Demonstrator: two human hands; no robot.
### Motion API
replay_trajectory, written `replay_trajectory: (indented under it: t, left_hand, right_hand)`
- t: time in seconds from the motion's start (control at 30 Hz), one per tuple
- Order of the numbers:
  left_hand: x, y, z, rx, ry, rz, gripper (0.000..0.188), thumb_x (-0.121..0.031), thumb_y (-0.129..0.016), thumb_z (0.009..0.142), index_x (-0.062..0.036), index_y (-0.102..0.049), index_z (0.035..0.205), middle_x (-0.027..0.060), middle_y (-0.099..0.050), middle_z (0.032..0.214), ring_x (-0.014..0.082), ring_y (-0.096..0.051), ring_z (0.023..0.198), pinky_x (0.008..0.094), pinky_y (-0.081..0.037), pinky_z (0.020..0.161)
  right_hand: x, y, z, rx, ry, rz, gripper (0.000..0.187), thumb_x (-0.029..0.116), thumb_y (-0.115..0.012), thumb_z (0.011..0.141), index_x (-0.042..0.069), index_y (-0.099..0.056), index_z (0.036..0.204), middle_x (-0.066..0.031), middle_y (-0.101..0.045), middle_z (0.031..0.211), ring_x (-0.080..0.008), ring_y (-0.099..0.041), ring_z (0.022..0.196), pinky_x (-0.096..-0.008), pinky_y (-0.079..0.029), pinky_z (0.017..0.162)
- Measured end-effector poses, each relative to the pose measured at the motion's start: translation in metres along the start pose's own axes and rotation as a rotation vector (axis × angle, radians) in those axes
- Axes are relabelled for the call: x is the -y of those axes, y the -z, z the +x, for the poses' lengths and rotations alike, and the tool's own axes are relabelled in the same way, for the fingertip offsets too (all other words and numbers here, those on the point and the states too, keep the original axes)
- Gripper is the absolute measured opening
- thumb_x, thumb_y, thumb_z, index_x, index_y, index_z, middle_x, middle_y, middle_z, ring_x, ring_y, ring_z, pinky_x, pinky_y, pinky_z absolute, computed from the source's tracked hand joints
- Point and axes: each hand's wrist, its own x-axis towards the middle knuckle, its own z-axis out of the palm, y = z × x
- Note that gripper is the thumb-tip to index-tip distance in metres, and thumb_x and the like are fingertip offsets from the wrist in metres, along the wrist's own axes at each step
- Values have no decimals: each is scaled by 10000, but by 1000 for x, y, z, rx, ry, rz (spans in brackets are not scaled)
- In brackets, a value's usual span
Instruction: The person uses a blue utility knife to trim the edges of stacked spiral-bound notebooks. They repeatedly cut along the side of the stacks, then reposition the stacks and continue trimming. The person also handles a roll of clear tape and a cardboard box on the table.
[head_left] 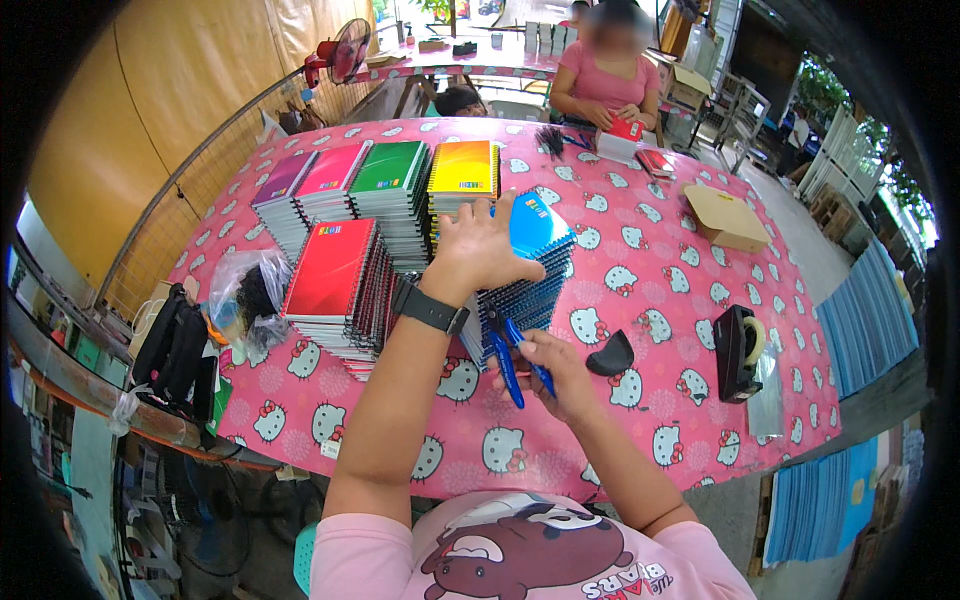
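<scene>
At the near side of the pink-covered table (540, 440), the right hand (557, 372) grips blue-handled pliers (508, 372), their head pointing at the near edge of a stack of blue spiral notebooks (540, 222). Just beyond, the left hand (480, 245) is open, fingers spread over that stack's left part; how firmly it presses, I cannot tell. The step in hand looks like working the coil bindings with the pliers. The next move seems to call for a steadied stack and the tips lined up on one coil end; the left hand and wrist partly block the view there.

A black curved piece (610, 354) lies right of the pliers, with a tape dispenser (737, 352) farther right. Left of the left wrist stands a red notebook stack (333, 262), a clear plastic bag (238, 275) beside it. Behind are purple (282, 180), pink (333, 168), green (390, 168) and yellow notebook stacks (466, 165), the yellow crowding the left fingers. Farther off, a co-worker (610, 75) handles red notebooks (625, 130).
</scene>
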Motion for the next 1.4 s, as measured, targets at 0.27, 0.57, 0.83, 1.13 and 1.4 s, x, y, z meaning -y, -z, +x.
replay_trajectory:
  t: [0.27, 0.57, 0.83, 1.13, 1.4]
  left_hand:
    - [-1, 4, 1, 37, 1, 11, 1067, -617, -683, 607, -71, -252, 1417, 239, -384, 1364, 377, -385, 1267, 528, -298, 1026]
    - [0, 2, 0, 10, -6, 0, 1092, -571, -705, 598, -103, -205, 1448, 246, -405, 1344, 400, -401, 1245, 529, -311, 1005]
    - [0, 3, 2, 35, -9, 25, 1087, -627, -675, 611, -86, -219, 1436, 255, -384, 1359, 388, -401, 1253, 537, -315, 1006]
    - [-2, 4, 1, 29, 6, 33, 1119, -614, -689, 599, -91, -192, 1454, 241, -391, 1361, 398, -385, 1264, 518, -311, 1018]
    - [1, 0, 1, 14, 5, 28, 1087, -629, -676, 604, -81, -231, 1430, 238, -381, 1367, 379, -402, 1251, 532, -311, 1008]
  right_hand:
    - [-12, -1, 3, -243, 709, -909, 491, 138, -689, 758, 1, -514, 1196, -186, -528, 1049, -304, -508, 996, -382, -420, 869]
    - [-16, 6, 7, -126, 501, -610, 442, 144, -657, 808, 13, -518, 1207, -143, -582, 1035, -254, -571, 913, -348, -472, 782]
    - [-14, 3, 5, -186, 522, -775, 447, 155, -658, 804, 14, -521, 1206, -149, -566, 1074, -250, -550, 944, -344, -452, 833]
    - [-21, 7, 7, -182, 592, -797, 409, 167, -634, 812, 8, -534, 1175, -141, -599, 992, -256, -589, 871, -341, -475, 743]
    - [-22, 3, 5, -150, 305, -577, 428, 180, -641, 829, 10, -518, 1203, -136, -586, 1042, -246, -561, 931, -325, -447, 825]
